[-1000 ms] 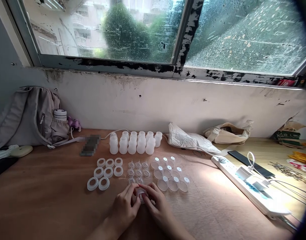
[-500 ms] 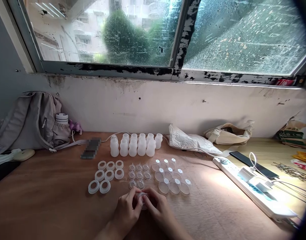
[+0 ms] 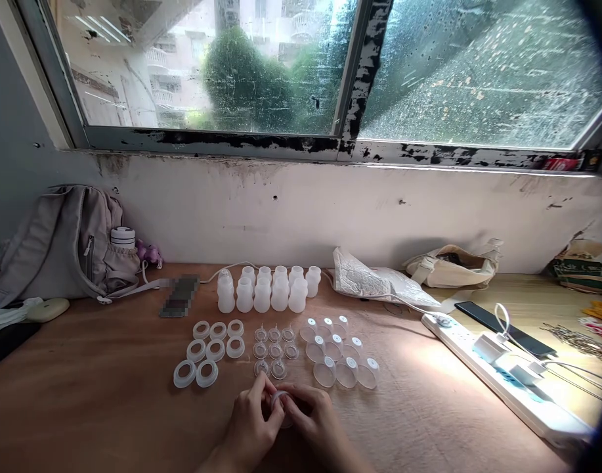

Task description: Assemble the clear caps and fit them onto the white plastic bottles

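Note:
My left hand [image 3: 255, 415] and my right hand [image 3: 314, 415] meet near the table's front middle, both pinching a small whitish ring [image 3: 279, 396]. A clear part shows faintly beneath it, mostly hidden by the fingers. Just beyond my hands lie several clear nipple-like pieces [image 3: 276, 351] in rows. White rings [image 3: 215, 351] are laid out to the left of these. On the right are several transparent round caps [image 3: 346, 372] with small white discs. Behind stand several frosted white bottles [image 3: 262, 295] in two rows.
A grey backpack [image 3: 59, 243] rests at the back left, near a pixelated dark object [image 3: 180, 295]. At the back are a white padded packet [image 3: 362, 272] and a cream bag [image 3: 453, 266]. A power strip [image 3: 502, 374] with plugs and a dark phone [image 3: 502, 328] lie right.
The view has tilted slightly, so the table items appear a little lower. Both hands keep hold of the ring, with only a small shift of the fingers.

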Motion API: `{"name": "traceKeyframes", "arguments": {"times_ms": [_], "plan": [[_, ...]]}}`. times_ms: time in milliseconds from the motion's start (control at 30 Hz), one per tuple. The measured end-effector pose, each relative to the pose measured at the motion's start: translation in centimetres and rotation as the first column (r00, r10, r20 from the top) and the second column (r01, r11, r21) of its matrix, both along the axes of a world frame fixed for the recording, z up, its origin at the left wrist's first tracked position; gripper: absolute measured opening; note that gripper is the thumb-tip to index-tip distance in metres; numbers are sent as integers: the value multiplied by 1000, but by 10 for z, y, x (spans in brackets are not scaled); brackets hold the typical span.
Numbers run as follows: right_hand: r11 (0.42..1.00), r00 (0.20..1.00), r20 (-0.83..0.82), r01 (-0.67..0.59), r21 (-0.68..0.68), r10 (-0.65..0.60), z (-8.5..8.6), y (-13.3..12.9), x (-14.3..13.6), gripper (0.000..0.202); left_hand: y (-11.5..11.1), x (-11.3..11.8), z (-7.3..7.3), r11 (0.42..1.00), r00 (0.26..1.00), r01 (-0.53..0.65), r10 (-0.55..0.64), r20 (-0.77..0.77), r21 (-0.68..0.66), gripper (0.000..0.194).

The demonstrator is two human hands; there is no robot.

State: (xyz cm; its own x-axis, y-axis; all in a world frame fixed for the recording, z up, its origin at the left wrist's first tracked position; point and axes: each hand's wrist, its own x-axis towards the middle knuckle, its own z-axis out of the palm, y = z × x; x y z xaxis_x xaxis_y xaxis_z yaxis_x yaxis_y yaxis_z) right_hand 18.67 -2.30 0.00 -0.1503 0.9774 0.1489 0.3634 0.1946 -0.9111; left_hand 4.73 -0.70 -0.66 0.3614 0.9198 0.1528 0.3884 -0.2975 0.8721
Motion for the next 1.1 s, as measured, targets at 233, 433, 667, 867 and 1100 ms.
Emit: {"name": "traceKeyframes", "arguments": {"times_ms": [233, 433, 667, 867, 1100], "plan": [[989, 973, -228, 12, -147, -46, -9, 4, -1, 35, 3, 0, -4, 999, 999, -30, 29, 39, 23, 2], [997, 987, -144, 64, -54, -71, -10, 2, 1, 30, 2, -2, 1, 998, 1000, 2, -3, 17, 69, 14], [997, 997, 7, 71, 15, -71, -9, 3, 5, 29, 3, -1, -2, 997, 1000, 7, -7, 1, 71, 14], [997, 996, -51, 74, -26, -75, -6, 3, 3, 25, 0, 2, 1, 999, 1000, -10, 11, -21, 37, 9], [998, 996, -69, 61, -30, -63, -8, 5, 3, 18, 1, 2, -3, 999, 997, -44, 46, -69, 32, 5]]}}
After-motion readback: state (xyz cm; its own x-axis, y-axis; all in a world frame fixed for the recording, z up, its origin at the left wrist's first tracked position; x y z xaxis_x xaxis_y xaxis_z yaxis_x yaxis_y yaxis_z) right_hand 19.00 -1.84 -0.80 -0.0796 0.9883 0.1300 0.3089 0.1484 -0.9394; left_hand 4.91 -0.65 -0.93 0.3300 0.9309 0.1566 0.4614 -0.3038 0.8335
